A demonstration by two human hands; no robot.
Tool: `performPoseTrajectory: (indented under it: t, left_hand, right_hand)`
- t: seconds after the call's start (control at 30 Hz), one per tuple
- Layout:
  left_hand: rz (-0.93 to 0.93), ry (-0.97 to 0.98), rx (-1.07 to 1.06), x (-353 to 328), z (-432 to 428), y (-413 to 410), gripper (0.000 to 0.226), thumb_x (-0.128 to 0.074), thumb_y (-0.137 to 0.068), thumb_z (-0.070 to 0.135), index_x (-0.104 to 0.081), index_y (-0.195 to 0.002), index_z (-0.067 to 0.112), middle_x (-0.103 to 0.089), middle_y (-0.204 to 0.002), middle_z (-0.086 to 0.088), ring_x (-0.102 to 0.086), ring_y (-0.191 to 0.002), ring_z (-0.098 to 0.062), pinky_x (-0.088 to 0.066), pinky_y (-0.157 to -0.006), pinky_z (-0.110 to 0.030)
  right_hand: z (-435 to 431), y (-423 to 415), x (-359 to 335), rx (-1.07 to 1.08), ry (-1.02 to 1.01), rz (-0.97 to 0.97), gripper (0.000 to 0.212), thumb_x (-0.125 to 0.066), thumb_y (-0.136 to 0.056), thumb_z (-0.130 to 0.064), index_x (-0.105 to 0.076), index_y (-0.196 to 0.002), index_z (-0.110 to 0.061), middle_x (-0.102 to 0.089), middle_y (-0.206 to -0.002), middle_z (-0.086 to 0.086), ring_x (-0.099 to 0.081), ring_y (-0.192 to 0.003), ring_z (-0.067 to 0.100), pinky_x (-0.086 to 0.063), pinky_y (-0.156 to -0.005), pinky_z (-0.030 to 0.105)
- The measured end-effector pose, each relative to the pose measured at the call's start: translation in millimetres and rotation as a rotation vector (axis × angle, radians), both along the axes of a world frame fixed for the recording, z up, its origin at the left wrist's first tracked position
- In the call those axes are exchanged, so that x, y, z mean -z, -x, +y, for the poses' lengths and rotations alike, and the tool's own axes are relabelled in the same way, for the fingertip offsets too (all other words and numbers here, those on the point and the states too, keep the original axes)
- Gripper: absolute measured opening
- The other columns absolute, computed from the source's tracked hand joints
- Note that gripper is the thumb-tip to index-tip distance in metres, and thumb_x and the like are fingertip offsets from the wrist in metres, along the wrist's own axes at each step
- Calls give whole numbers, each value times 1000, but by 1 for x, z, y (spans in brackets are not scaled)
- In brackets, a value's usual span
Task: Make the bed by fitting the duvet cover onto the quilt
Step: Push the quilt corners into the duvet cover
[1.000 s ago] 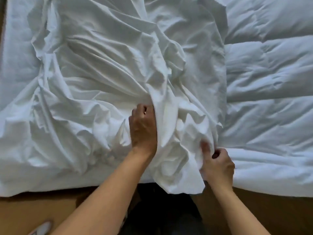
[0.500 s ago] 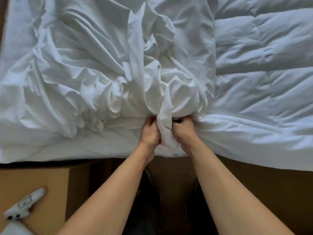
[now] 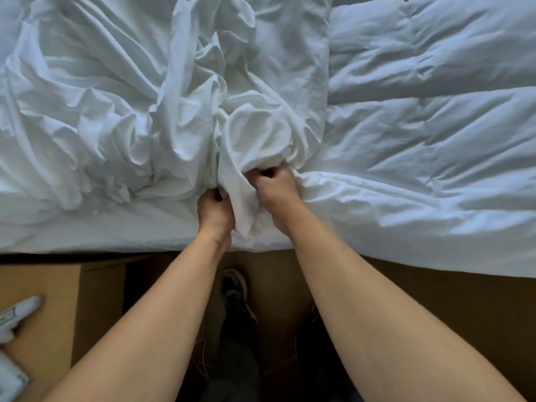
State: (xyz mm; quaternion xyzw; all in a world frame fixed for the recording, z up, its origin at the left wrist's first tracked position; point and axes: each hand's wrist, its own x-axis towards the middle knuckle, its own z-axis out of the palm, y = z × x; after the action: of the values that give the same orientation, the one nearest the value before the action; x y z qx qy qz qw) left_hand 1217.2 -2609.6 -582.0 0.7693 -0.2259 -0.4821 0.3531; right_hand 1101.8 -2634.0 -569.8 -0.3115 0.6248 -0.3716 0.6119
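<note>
Duvet cover: crumpled white cotton duvet cover [image 3: 121,117], heaped left of the puffy white stitched quilt [image 3: 429,134]
Left hand [image 3: 215,211]: grips a cover fold, at the quilt's near-left corner
Right hand [image 3: 277,188]: fingers [image 3: 262,173] curled into bunched cover, touching the quilt's edge
Floor: brown wooden floor [image 3: 435,309], below the quilt

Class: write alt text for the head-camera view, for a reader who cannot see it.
Two bare hands, left hand and right hand, grip a bunched fold of the crumpled white duvet cover at the bed's near edge. The puffy quilt lies uncovered to the right.
</note>
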Motion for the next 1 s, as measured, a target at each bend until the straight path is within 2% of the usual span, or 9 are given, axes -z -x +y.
performPoseTrajectory:
  t: [0.17,0.3,0.4,0.5,0.6,0.7,0.83,0.9,1.0]
  left_hand:
    - [148,-52,128,-10,6,6,12,-56,-89,27,-66,-89,20,-74,-90,-4,-70,-91,-24,-59,-89,-48]
    - [29,-63,481,-16,11,-5,15,-56,-85,27,-70,-83,21,-73,-69,3,-68,-64,-11,-55,-55,-28]
    - [84,-57,146,-19,-4,-30,19,-61,-87,28,-59,-70,19,-51,-58,-1,-42,-44,-14,-33,-40,-25]
    - [149,-120,-39,-23,-28,-50,35,-72,-79,58,-63,-90,26,-58,-76,13,-52,-62,-4,-40,-57,-29]
    - [33,-48,-84,-29,-55,-61,51,-82,-66,66,-64,-102,36,-65,-110,18,-60,-101,-8,-47,-104,-40]
    - [198,-127,-37,-36,-78,-67,48,-83,-72,54,-62,-113,38,-65,-121,15,-56,-117,-15,-44,-105,-41]
    - [359,-165,-5,-33,-95,-83,13,-75,-87,39,-67,-94,31,-71,-90,12,-62,-82,-10,-48,-75,-29]
    - [389,-92,-18,-35,-102,-89,15,-71,-90,42,-69,-89,27,-73,-72,14,-66,-61,-7,-51,-60,-23]
    - [459,12,-54,-38,-114,-88,29,-72,-90,39,-71,-115,24,-77,-99,6,-70,-94,-17,-56,-82,-26]
  right_hand:
    - [-11,-6,-8,-190,-34,-51,26,-74,-89,-33,-73,-107,-14,-75,-100,-3,-69,-97,10,-56,-87,25]
    - [-9,-12,-6,-144,-26,-11,22,-68,-93,-25,-70,-102,-6,-75,-95,11,-72,-92,21,-59,-86,38]
    - [-11,-21,-2,30,-92,-15,33,-62,-99,-22,-62,-109,10,-67,-108,31,-68,-96,39,-56,-79,42]
    - [-12,-31,3,173,-175,-6,31,-59,-99,-38,-64,-105,-8,-70,-106,18,-68,-80,19,-53,-65,25]
    - [-12,-37,8,235,-163,83,36,-57,-99,-45,-64,-97,-10,-69,-84,7,-65,-70,13,-45,-49,14]
    - [-3,-24,13,136,-132,352,41,-55,-97,-52,-60,-85,-14,-60,-70,-2,-59,-65,16,-43,-57,25]
    - [8,12,13,96,-104,554,34,-55,-98,-47,-59,-86,-16,-64,-82,3,-61,-85,30,-37,-72,32]
    - [11,30,8,116,-98,609,36,-56,-97,-45,-56,-77,-16,-65,-82,1,-57,-76,23,-36,-67,31]
    - [20,49,4,104,-92,632,35,-56,-97,-46,-54,-69,-23,-59,-72,-12,-53,-66,6,-36,-57,27]
